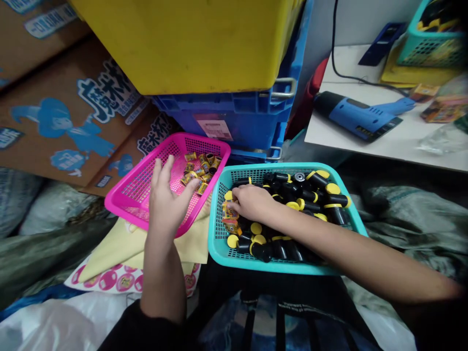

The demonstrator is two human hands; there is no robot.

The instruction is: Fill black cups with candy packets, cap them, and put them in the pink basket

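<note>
My left hand (pixel 166 197) hovers open over the pink basket (pixel 139 187), fingers spread, holding nothing, close to several small yellow wrapped pieces (pixel 199 168) in the basket's far corner. My right hand (pixel 252 202) reaches into the teal basket (pixel 219 243), which is full of black tubes with yellow caps (pixel 310 195). Its fingers are curled at the basket's left side, next to a small orange-yellow wrapped piece (pixel 230 217); whether they grip it is hidden.
Stacked yellow (pixel 190 44) and blue crates (pixel 237 117) stand behind the baskets, printed cardboard boxes (pixel 66 112) at left. A white table (pixel 383 136) at right carries a blue heat gun (pixel 358 117) with cord and another teal basket (pixel 435 44). Bags and yellow sheets lie below.
</note>
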